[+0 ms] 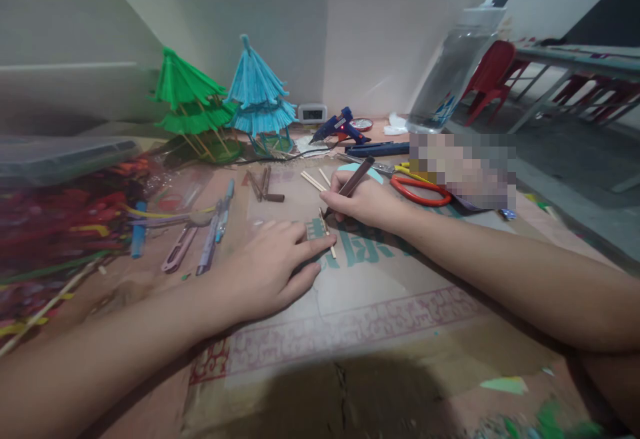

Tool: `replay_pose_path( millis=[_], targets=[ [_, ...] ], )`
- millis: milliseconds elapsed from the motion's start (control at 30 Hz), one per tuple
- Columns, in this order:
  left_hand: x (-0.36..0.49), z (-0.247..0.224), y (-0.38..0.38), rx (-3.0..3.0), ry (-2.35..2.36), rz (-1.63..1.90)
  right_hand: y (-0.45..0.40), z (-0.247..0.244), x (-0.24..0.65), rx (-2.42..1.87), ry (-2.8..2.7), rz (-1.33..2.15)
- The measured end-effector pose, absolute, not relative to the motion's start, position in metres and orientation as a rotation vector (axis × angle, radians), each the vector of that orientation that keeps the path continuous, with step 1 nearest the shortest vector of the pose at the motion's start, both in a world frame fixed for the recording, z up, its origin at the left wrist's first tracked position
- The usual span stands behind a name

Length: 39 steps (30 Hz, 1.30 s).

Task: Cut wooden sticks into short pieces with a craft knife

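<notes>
My right hand is closed around a brown marker, its tip down at a short wooden stick. The stick lies on the printed sheet. My left hand rests flat with its fingers apart, the index fingertip on the stick's lower part. Beyond my hands lie more pale sticks. Several brown sticks and a brown marker cap are to their left.
Green and blue paper umbrella-like models stand at the back, beside a glue gun. Red-handled scissors lie right. Pens and colourful craft pieces are left; a large bottle stands back right.
</notes>
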<state>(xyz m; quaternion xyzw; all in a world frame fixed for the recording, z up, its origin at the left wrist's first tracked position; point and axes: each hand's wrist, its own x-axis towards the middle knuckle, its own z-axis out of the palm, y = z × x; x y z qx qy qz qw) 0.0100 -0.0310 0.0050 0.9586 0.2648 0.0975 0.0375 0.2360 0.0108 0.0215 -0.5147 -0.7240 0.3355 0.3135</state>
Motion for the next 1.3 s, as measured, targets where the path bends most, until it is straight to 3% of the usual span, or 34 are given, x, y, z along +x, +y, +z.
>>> replay_pose_path(
  millis=[800, 1300],
  targets=[
    [0.011, 0.008, -0.032, 2.933, 0.826, 0.278, 0.007, 0.020, 0.238, -1.254, -1.934, 1.005],
    [0.012, 0.010, -0.034, 2.926, 0.771, 0.335, 0.011, 0.011, 0.240, -1.091, -1.771, 0.907]
  ],
)
